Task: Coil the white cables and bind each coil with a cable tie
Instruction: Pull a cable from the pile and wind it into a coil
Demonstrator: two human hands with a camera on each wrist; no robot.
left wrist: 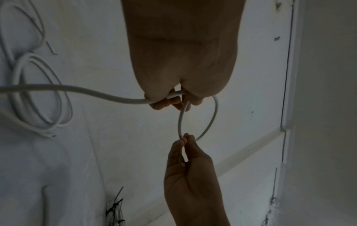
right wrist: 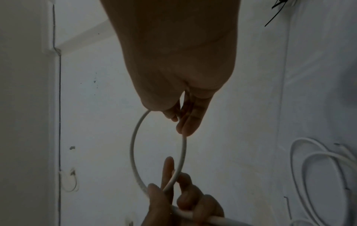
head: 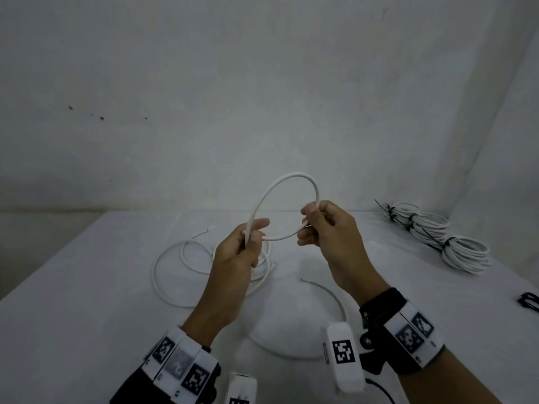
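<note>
A white cable (head: 287, 178) forms one raised loop between my hands above the white table (head: 87, 287). My left hand (head: 248, 240) grips the loop's crossing, fingers curled round the cable (left wrist: 123, 100). My right hand (head: 313, 225) pinches the loop's far side between thumb and fingertips (left wrist: 186, 138). In the right wrist view the loop (right wrist: 133, 146) hangs from my right fingers (right wrist: 188, 122) down to the left hand (right wrist: 173, 198). The cable's tail trails down to the table (head: 291, 355).
Loose white cables (head: 175, 272) lie spread on the table under my left hand. Several coils bound with black ties (head: 437, 231) sit at the back right. Spare black cable ties (head: 529, 300) lie at the right edge. A white wall stands behind.
</note>
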